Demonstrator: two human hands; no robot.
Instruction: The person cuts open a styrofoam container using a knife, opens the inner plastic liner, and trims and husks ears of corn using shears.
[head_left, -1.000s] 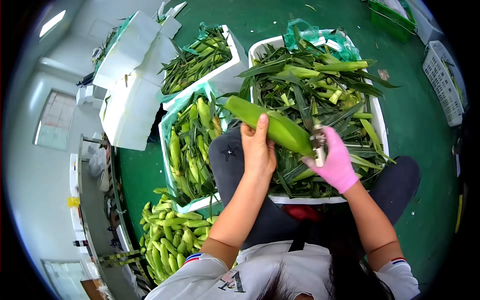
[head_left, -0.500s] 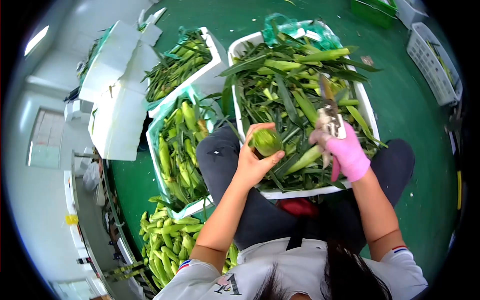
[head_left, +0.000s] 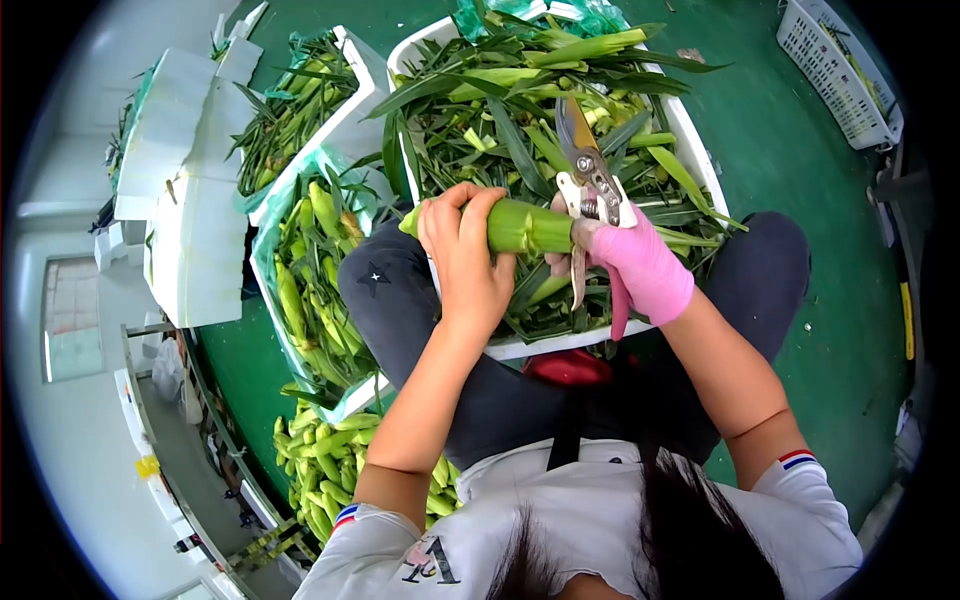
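The left hand (head_left: pixel 462 250) is clamped around the husked corn ear (head_left: pixel 528 226), near the frame's center. The right hand (head_left: pixel 622 262), in a pink glove (head_left: pixel 648 272), grips the pruning shears (head_left: pixel 590 185) beside the ear's right end; blades point toward the top. Beneath both lies the white foam box (head_left: pixel 710 160) of leaves and trimmings. At lower left: the pile of corn ears (head_left: pixel 335 460).

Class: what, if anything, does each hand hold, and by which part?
Gloved right hand: pruning shears, by the handle part below the pivot. Left hand: an ear of corn, near the end away from the shears.
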